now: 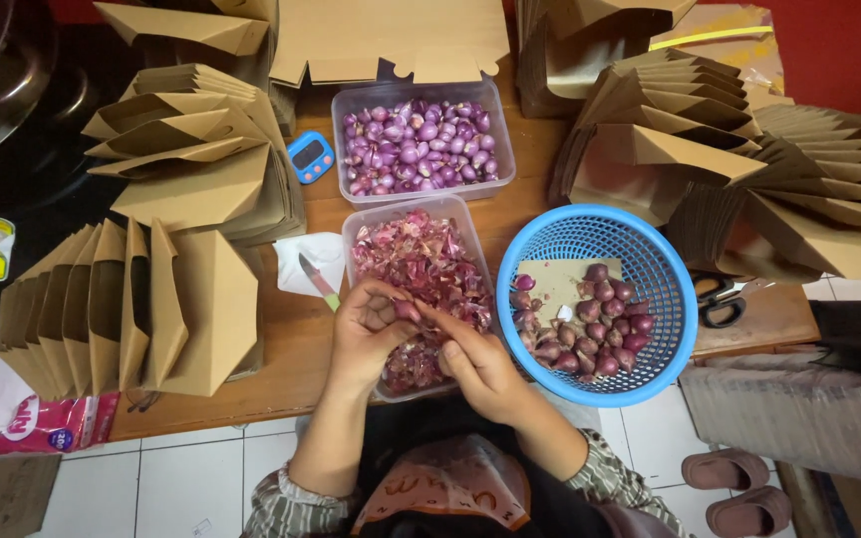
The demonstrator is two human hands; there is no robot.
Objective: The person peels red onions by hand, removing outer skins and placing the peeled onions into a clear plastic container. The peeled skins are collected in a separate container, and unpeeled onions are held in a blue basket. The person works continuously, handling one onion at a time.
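I see my left hand (366, 329) and right hand (475, 361) pinched together on 1 small shallot (408, 310), held above the clear tub of peels (421, 261) on the bench (281, 344), beside the blue basket (672, 344).

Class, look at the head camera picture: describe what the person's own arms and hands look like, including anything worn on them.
Both hands, the left hand and the right hand, are bare: no gloves, and no rings or watch that I can make out. The forearms are bare too. Patterned, plaid-like sleeves in muted brown and grey tones are pushed up near the elbows.
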